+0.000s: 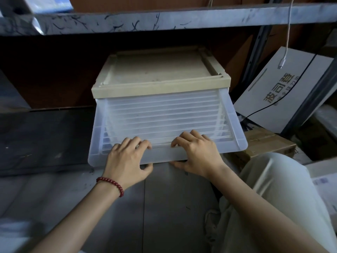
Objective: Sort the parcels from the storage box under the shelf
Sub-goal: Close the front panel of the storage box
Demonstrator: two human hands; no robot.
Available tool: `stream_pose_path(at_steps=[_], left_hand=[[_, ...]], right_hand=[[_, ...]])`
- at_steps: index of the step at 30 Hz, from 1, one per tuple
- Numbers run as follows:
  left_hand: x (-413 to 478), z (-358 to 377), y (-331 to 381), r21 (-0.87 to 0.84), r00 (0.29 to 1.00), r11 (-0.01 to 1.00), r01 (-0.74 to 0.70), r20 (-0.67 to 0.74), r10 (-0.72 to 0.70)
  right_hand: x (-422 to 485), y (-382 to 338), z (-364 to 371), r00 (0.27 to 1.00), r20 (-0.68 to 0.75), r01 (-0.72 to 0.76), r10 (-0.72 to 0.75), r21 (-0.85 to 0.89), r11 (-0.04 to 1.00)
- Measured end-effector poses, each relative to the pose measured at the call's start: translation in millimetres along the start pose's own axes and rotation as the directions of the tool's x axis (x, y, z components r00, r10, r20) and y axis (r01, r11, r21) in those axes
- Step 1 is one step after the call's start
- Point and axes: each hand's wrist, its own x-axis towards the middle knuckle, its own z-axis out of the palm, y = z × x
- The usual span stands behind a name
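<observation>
Under a scratched grey shelf beam [164,19], above a dim grey floor [164,207], the storage box [155,73] sat beneath the shelf. The left grip [127,159], a red bead bracelet [111,185] at its wrist, and the right grip [197,154] both clasped the lower rim of the box's translucent ribbed front panel [164,114], fingers curled over it, thumbs beneath. Its lid was beige and dusty; contents could not be made out through the cloudy plastic. Beside it on the right leaned a white carton [291,84] printed "波司登"; the smaller line below was unreadable.
</observation>
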Motion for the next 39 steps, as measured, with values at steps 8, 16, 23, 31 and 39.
stream_pose_path(at_steps=[8,16,23,31,39], left_hand=[[5.1,28.1,-1.5,0.02,0.99,0.998,0.052,0.13,-0.054],[14.5,55.5,-4.0,-0.002,0.983,0.997,0.078,0.169,-0.077],[22.9,87.0,-7.2,0.054,0.946,0.995,0.081,0.31,-0.094],[47.6,109.7,-8.6,0.049,0.923,0.988,0.149,0.352,-0.156],[58.5,128.7,-18.1,0.02,0.919,0.982,0.19,0.349,-0.185]], right_hand=[[8.5,4.8,28.0,0.997,0.071,-0.012,0.015,-0.044,0.999],[20.6,7.8,56.4,0.991,0.118,-0.048,0.056,-0.073,0.996],[33.8,20.0,75.4,0.939,0.331,-0.1,0.096,-0.006,0.995],[51.2,27.0,96.4,0.934,0.337,-0.118,0.119,-0.024,0.993],[69.7,29.0,116.7,0.934,0.311,-0.175,0.178,-0.037,0.984]])
